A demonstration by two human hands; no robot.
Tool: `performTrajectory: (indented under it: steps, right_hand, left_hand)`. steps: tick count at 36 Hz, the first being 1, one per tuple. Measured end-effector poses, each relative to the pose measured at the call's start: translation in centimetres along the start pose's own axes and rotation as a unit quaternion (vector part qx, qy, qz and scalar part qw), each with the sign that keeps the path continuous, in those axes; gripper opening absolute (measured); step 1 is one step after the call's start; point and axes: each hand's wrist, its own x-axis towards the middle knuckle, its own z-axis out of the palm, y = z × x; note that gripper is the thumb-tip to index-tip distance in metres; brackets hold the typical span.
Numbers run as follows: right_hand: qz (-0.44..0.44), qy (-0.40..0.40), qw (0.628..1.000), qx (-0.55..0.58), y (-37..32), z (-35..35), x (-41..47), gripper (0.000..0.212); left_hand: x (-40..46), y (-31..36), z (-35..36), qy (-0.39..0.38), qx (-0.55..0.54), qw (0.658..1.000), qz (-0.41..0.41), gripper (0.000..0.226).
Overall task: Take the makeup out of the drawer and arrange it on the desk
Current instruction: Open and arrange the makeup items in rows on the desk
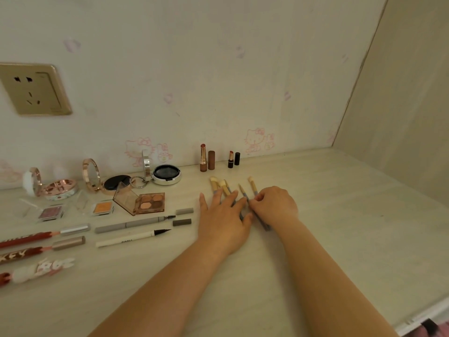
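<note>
Several small makeup brushes with grey handles and pale bristles lie side by side on the pale desk, bristles toward the wall. My left hand lies flat with straight fingers over their handles. My right hand pinches the handle of one grey brush that slants toward me. Two open lipsticks with their caps stand by the wall behind the brushes. The drawer is out of view.
Left of my hands lie an eyeshadow palette, brow and liner pens, red pencils, small blush pans and open compacts. A wall socket is at upper left. A side panel bounds the desk on the right.
</note>
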Motion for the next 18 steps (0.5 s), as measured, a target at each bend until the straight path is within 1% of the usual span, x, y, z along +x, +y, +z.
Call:
performTrajectory:
  steps: [4, 10, 18]
  right_hand:
    - [0.003, 0.022, 0.999, -0.026, -0.1, 0.2, 0.5, 0.022]
    - [-0.003, 0.055, 0.995, -0.078, -0.2, 0.9, 1.2, 0.033]
    - [-0.007, 0.062, 0.995, -0.082, 0.0, 1.1, 1.3, 0.033]
  left_hand:
    - [0.3, 0.2, -0.1, 0.004, 0.002, 1.0, 0.015, 0.05]
    - [0.1, 0.3, -0.3, 0.018, 0.043, 0.999, 0.019, 0.05]
    - [0.3, 0.5, -0.4, 0.018, 0.09, 0.996, 0.006, 0.058]
